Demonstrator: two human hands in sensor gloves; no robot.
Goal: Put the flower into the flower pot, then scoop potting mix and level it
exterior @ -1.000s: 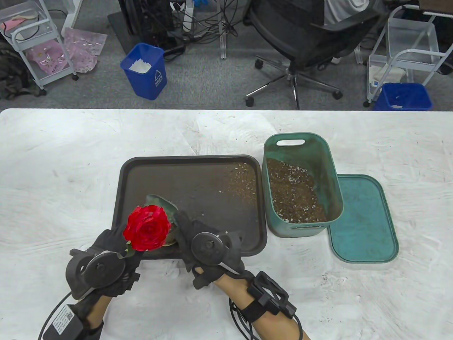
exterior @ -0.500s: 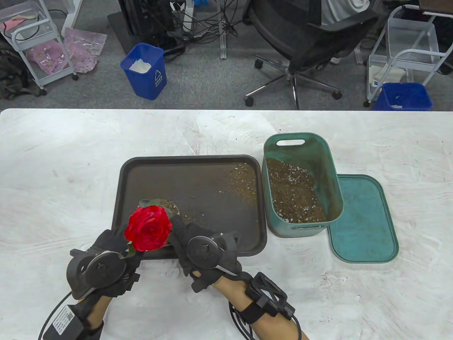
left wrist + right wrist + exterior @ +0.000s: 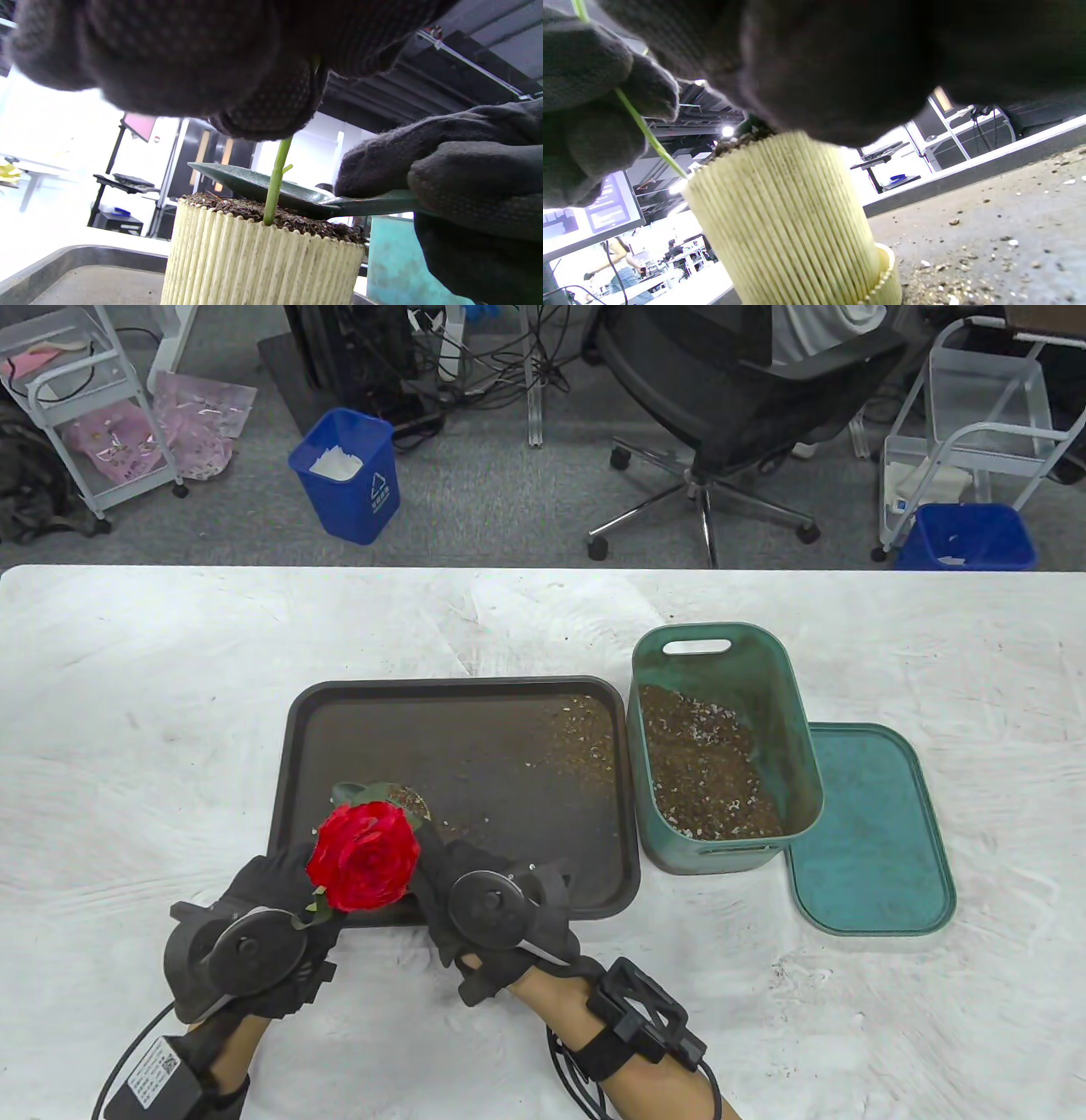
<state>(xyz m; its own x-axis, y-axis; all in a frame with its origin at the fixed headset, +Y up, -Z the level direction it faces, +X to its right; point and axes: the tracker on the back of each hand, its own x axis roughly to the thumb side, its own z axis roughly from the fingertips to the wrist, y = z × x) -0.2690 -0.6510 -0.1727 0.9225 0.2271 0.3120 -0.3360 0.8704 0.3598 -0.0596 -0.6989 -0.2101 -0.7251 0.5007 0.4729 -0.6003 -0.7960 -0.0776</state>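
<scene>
A red rose (image 3: 363, 855) stands in a cream ribbed flower pot (image 3: 258, 262) at the front left of the dark tray (image 3: 475, 704); in the table view the bloom hides the pot. My left hand (image 3: 267, 895) pinches the green stem (image 3: 275, 178) just above the soil. Gripped in my right hand (image 3: 462, 869) is a green scoop (image 3: 271, 190), its blade lying low over the potting mix in the pot, behind the stem. In the table view the scoop's tip (image 3: 373, 795) shows some mix on it. The right wrist view shows the pot (image 3: 789, 212) and stem (image 3: 649, 131).
A green bin (image 3: 789, 746) of potting mix stands right of the tray, its lid (image 3: 874, 831) lying flat beside it. Loose mix is scattered on the tray's right part (image 3: 585, 738). White table all around; bins, a chair and carts stand beyond the far edge.
My right hand has shifted a little left with the scoop, whose blade now shows mix on it. The rose has leaned slightly to the right. The left hand keeps its hold.
</scene>
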